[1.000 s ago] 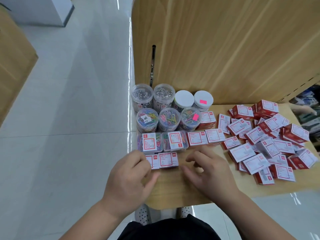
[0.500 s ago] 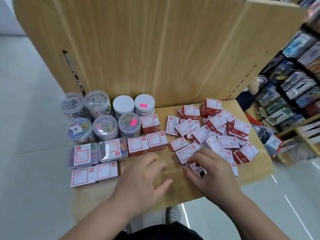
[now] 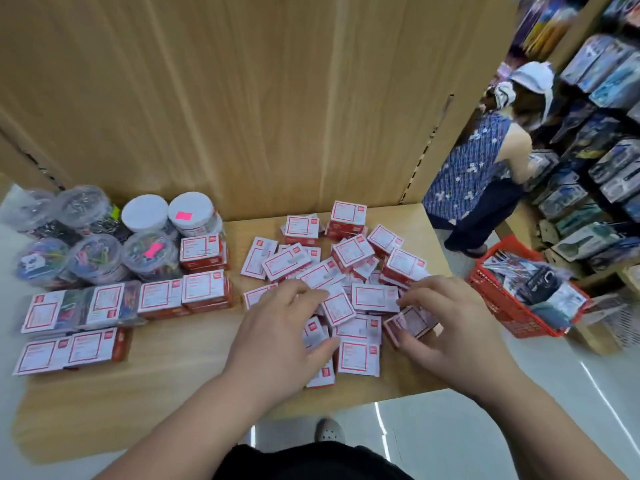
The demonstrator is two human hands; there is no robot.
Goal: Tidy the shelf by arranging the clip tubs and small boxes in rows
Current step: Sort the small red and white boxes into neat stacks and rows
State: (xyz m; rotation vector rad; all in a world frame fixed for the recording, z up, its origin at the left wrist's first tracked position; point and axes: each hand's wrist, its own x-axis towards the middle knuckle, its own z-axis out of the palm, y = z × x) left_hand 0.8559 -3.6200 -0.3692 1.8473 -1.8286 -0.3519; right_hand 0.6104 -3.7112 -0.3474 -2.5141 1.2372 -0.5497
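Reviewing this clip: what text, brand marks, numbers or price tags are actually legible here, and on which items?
No text can be read in this frame.
Small boxes: white labels with red borders and a small red logo square; the print is too small and blurred.
Pink sticker on the white-lidded tub: nothing legible on it.
Pink sticker on a clear clip tub: blurred.
Hanging packages on the right-hand racks: blurred.

Both bare arms reach forward over the pile of small boxes [image 3: 346,289]. The left hand [image 3: 277,341] lies flat on the pile, fingers spread. The right hand [image 3: 450,327] curls its fingers around one box at the pile's right edge.
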